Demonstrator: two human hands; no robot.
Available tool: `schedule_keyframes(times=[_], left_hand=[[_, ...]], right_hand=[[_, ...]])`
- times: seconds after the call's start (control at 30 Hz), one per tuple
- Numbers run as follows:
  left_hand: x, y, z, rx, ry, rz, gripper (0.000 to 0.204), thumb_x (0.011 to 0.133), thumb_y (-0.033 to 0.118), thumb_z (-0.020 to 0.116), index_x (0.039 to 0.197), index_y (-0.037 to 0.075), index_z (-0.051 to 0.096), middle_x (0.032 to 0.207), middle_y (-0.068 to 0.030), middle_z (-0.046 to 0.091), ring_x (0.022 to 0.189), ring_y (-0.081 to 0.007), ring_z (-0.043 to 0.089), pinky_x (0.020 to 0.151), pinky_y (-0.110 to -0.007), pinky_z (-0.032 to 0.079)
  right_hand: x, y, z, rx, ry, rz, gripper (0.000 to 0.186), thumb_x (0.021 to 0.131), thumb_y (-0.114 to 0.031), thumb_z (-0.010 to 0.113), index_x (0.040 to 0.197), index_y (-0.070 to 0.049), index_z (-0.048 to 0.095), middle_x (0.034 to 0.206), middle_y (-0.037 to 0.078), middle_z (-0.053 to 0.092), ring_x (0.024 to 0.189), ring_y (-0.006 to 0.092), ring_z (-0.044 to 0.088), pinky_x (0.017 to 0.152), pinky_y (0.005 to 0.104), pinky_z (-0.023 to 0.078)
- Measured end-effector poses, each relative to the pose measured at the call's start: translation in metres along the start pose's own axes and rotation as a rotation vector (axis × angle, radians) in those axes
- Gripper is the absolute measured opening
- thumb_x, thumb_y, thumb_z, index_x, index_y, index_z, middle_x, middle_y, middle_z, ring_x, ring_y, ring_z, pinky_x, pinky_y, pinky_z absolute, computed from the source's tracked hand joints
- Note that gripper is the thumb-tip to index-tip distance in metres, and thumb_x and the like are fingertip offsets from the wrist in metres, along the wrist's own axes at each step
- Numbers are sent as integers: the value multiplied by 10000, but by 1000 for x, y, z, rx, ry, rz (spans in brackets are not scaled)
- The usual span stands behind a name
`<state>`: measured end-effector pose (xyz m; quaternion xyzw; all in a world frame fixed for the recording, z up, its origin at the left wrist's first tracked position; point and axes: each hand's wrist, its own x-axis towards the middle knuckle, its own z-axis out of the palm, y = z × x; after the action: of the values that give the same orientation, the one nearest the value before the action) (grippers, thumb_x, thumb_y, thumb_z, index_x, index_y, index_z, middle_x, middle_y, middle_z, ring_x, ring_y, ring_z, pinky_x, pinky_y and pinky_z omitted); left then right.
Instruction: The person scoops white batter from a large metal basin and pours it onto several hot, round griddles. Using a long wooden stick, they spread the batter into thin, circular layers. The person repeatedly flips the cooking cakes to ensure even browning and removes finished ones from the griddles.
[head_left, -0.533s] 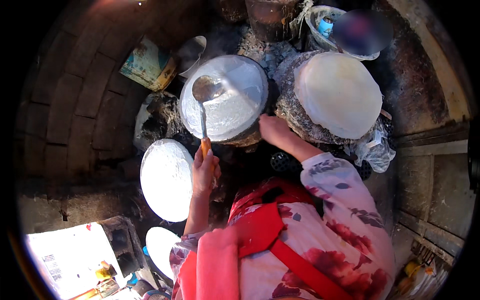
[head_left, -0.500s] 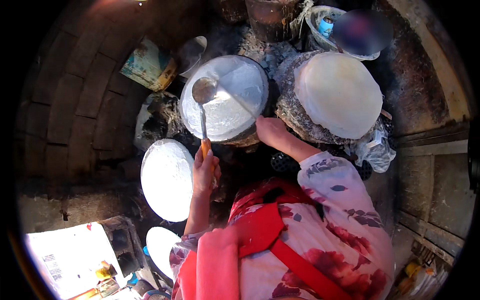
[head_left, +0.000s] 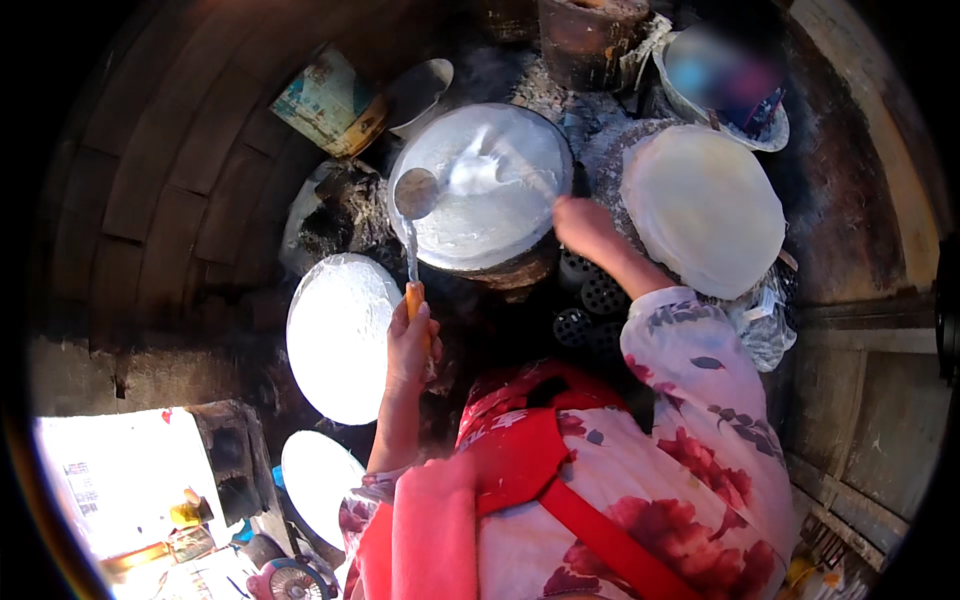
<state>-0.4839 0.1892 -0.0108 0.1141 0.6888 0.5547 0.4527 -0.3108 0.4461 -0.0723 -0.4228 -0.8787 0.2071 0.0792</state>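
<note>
Ladle [head_left: 415, 193] has shifted toward the griddle [head_left: 450, 245]'s nine o'clock rim; I have my left hand [head_left: 412, 345] wrapped round its long handle, probably clear of heat. My right hand [head_left: 590, 228], at four o'clock, seems curled round a blurred stick [head_left: 540, 180]; white paste coats the griddle

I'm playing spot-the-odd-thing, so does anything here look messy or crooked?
Yes, a bit. The bucket at the upper left looks stained and leaning, though the curved lens may exaggerate the lean. The white batter looks uneven too, with a streaky, brighter patch just right of the ladle.
</note>
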Motion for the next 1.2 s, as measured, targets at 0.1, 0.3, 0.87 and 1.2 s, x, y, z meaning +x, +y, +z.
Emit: schedule_keyframes(times=[0.1,0.3,0.87,1.2], left_hand=[[-2,4,-1,18,10,-2,398,941,230,478,1309,105,394,696,-34,479,410,-107,439,360,-224,364],[-3,18,4,65,24,-80,384,944,260,470,1279,83,408,707,-38,478,426,-121,444,368,-236,373],[-31,22,-27,-573,-238,-86,246,966,276,413,1185,167,441,629,19,369,407,-70,336,347,-200,266],[-43,26,-30,-1001,-478,48,411,986,244,361,1347,56,312,650,15,367,388,-56,339,346,-192,299]], right_hand=[[3,11,25,-26,-87,41,197,814,-121,466,869,-9,618,799,205,649,780,388,634,671,480,500],[-11,-25,18,-76,-183,-92,183,767,-77,492,871,3,619,819,193,662,793,372,645,699,448,509],[-76,-97,66,371,63,-193,248,879,-245,506,801,-11,526,650,203,601,618,392,605,580,498,478],[-11,-23,14,174,187,-47,220,853,-180,463,848,21,552,694,211,628,667,382,632,597,503,486]])
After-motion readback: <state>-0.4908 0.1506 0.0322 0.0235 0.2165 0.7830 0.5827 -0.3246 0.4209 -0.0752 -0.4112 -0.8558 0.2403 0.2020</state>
